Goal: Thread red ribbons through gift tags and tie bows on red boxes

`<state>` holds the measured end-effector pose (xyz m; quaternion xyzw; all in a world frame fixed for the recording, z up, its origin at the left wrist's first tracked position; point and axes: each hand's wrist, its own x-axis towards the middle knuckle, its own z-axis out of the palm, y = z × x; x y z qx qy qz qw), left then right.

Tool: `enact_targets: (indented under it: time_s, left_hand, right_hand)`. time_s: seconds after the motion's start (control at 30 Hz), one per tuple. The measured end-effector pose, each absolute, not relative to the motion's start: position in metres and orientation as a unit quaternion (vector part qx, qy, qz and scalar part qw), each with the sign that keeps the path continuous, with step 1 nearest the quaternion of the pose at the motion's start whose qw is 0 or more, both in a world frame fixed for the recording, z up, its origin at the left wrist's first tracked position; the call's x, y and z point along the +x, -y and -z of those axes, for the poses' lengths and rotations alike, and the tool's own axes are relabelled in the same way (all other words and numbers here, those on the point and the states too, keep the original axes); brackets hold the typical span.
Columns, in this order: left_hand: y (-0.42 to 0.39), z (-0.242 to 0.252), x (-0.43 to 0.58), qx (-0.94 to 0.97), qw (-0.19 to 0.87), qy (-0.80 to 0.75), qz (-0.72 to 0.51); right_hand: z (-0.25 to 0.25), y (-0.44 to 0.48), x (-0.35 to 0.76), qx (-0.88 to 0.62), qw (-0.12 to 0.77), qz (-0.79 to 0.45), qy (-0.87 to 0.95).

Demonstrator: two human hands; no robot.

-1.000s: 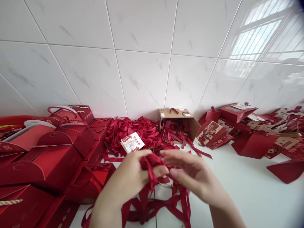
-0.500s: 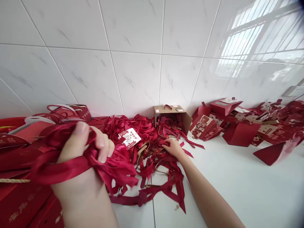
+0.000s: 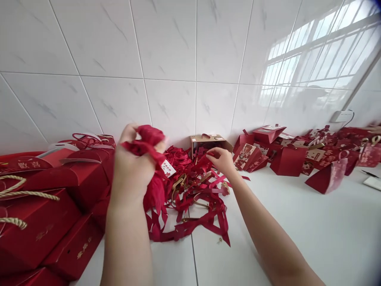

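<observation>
My left hand (image 3: 132, 167) is raised with its fingers wrapped round a bunch of red ribbons (image 3: 149, 145) whose ends hang down to the floor. My right hand (image 3: 222, 159) reaches forward over the ribbon pile (image 3: 193, 198), fingers pinched on a single red ribbon (image 3: 216, 180) that lifts from the heap. A small printed card (image 3: 168, 168) lies among the ribbons just right of my left hand.
An open brown cardboard box (image 3: 208, 141) stands against the tiled wall. Red gift boxes with rope handles (image 3: 44, 206) are stacked on the left. More red paper bags and boxes (image 3: 290, 159) lie scattered to the right on the white floor.
My left hand has lifted the ribbon bunch higher and toward the middle. My right hand has risen from the pile, pulling a ribbon up. The view has swung slightly right.
</observation>
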<state>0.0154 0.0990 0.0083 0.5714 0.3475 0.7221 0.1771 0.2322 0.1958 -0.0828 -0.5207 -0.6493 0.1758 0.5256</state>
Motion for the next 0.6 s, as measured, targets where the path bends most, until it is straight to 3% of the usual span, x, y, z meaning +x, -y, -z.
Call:
enact_targets:
  time_s: [0.13,0.33,0.47,0.6]
  left_hand:
    - [-0.108,0.003,0.031,0.674,0.257,-0.392,-0.571]
    - [-0.116,0.02,0.059,0.762,0.421,-0.31,-0.383]
    - [-0.108,0.017,0.06,0.736,0.427,-0.311,-0.423]
    - [-0.096,0.003,0.047,0.652,0.384,-0.328,-0.565]
  right_hand:
    - [0.045,-0.143,0.22,-0.428,0.608,-0.189,0.641]
    - [0.024,-0.087,0.202,-0.285,0.671,-0.315,0.608]
    - [0.022,-0.078,0.208,-0.269,0.665,-0.353,0.601]
    - [0.023,-0.089,0.219,-0.277,0.669,-0.336,0.603]
